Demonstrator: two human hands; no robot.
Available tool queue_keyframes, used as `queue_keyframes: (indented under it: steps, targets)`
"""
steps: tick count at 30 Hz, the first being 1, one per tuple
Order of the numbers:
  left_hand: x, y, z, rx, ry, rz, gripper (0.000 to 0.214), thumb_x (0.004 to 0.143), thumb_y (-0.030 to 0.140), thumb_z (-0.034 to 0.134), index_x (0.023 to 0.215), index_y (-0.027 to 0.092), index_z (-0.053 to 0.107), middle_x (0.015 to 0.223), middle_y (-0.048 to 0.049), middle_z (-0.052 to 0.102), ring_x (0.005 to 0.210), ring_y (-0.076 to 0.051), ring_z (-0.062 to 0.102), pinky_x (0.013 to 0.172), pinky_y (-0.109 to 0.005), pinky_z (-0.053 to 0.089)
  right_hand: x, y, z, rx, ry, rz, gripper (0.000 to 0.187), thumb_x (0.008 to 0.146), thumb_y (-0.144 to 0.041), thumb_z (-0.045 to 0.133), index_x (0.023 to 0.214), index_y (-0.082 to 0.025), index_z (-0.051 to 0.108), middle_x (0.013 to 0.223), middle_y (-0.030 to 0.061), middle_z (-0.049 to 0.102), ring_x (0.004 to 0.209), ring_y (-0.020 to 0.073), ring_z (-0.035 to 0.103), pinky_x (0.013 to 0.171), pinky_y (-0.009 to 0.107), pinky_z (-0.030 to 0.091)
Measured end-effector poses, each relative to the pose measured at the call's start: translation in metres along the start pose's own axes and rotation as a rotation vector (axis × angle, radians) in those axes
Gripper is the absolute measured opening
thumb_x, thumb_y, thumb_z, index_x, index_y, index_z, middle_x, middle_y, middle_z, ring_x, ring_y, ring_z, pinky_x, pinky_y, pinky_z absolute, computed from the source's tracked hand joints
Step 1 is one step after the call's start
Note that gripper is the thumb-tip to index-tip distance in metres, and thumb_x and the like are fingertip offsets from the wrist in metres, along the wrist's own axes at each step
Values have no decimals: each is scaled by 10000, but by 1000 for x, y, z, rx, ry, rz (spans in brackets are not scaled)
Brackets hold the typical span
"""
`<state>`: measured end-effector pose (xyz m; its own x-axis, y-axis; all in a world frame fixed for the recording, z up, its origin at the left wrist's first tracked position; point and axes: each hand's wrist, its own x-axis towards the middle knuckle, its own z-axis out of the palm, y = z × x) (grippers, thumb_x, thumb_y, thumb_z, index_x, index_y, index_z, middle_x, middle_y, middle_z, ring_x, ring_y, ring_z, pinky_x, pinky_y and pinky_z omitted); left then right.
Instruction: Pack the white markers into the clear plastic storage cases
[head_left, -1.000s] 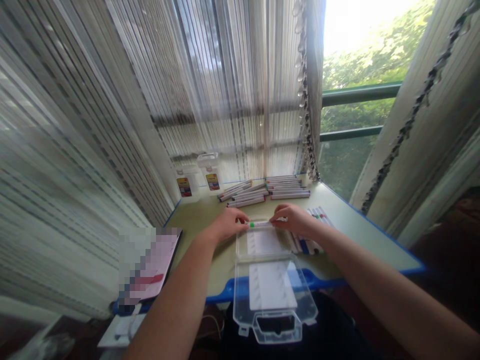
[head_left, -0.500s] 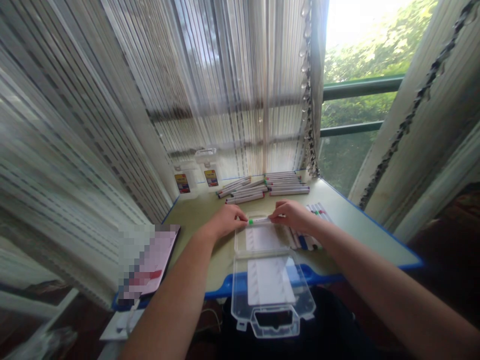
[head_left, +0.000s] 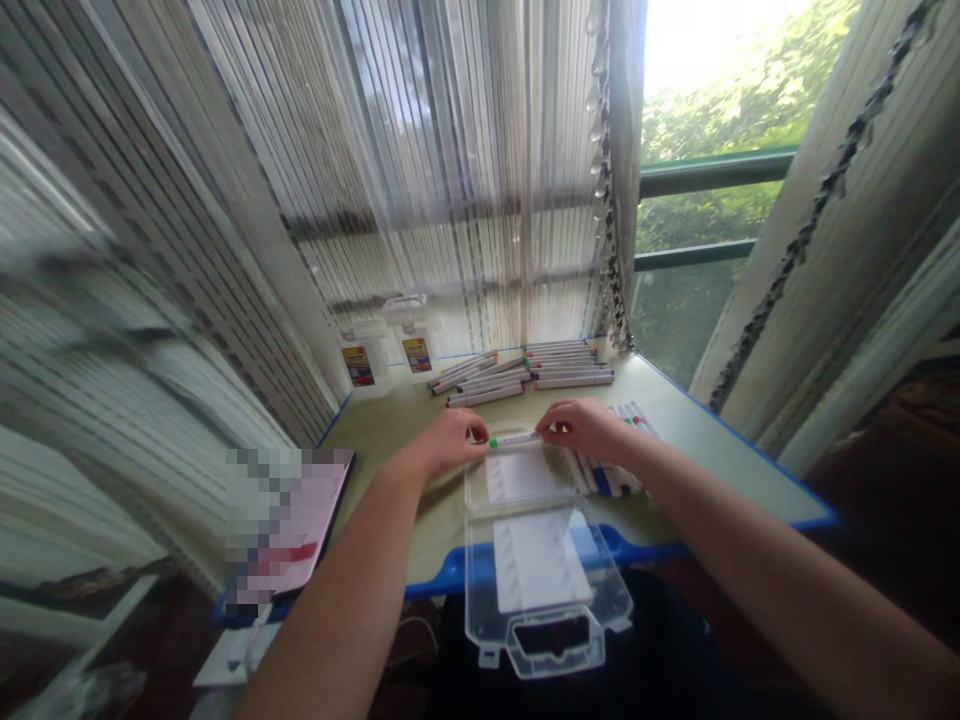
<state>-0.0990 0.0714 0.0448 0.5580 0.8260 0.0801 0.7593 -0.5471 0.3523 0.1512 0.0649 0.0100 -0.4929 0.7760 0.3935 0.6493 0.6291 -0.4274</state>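
The left hand (head_left: pixel 448 440) and right hand (head_left: pixel 579 428) pinch opposite ends of a green-ended marker (head_left: pixel 516 439), mid-frame, at the far end of the open clear case (head_left: pixel 525 507). Little has changed: the marker remains unreleased. Loose markers (head_left: pixel 574 380) lie beyond.

The table (head_left: pixel 720 460) has a pale yellow-green top with a blue rim (head_left: pixel 750 446), thicker along its near side. At the far left corner two clear boxes (head_left: pixel 415 355) stand upright side by side, each with a colourful label. Right of them, along the far side, white markers (head_left: pixel 487 382) with coloured ends lie in two groups: the left one fanned and overlapping, the right one more nearly parallel. In the near middle lies an open case (head_left: pixel 525 508), its near half reaching out past the rim. More markers lie just right of it. A pink pad (head_left: pixel 319 500), partly pixelated, lies at the left edge.
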Motion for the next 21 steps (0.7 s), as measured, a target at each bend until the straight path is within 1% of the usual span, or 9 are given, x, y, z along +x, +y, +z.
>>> queue_keyframes:
  steps: [5, 9, 13, 18, 21]
  targets:
    - [0, -1, 2, 14, 6, 13, 154, 700, 258, 636, 798, 162, 705, 824, -39, 656, 739, -146, 582, 661, -229, 432, 2, -1, 2, -8, -32, -39, 169, 783, -212, 600, 856, -209, 752, 839, 49, 718, 746, 167, 639, 709, 248, 478]
    - [0, -1, 2, 9, 4, 18, 154, 705, 262, 635, 800, 167, 710, 819, -41, 652, 737, -149, 581, 662, -236, 430, 2, -2, 1, -26, -48, -48, 167, 778, -219, 612, 861, -222, 758, 850, 49, 721, 781, 182, 648, 736, 261, 477]
    - [0, 1, 1, 17, 5, -5, 151, 698, 266, 641, 791, 167, 706, 817, -41, 649, 746, -161, 581, 657, -246, 429, 2, -3, 1, -49, -28, -40, 153, 759, -191, 638, 839, -217, 766, 846, 53, 718, 762, 174, 647, 715, 246, 473]
    - [0, 2, 2, 22, 9, -28, 140, 687, 284, 650, 758, 168, 682, 797, -31, 641, 722, -161, 573, 634, -250, 418, 3, -2, 2, -114, -29, -52, 134, 744, -189, 664, 819, -223, 770, 747, 48, 689, 722, 168, 626, 687, 241, 458]
    - [0, 2, 2, 20, 5, -26, 149, 684, 281, 643, 765, 163, 684, 799, -36, 642, 726, -162, 576, 634, -248, 420, 2, -1, 2, -83, -31, -64, 147, 756, -182, 653, 840, -221, 767, 755, 47, 677, 717, 160, 620, 685, 241, 457]
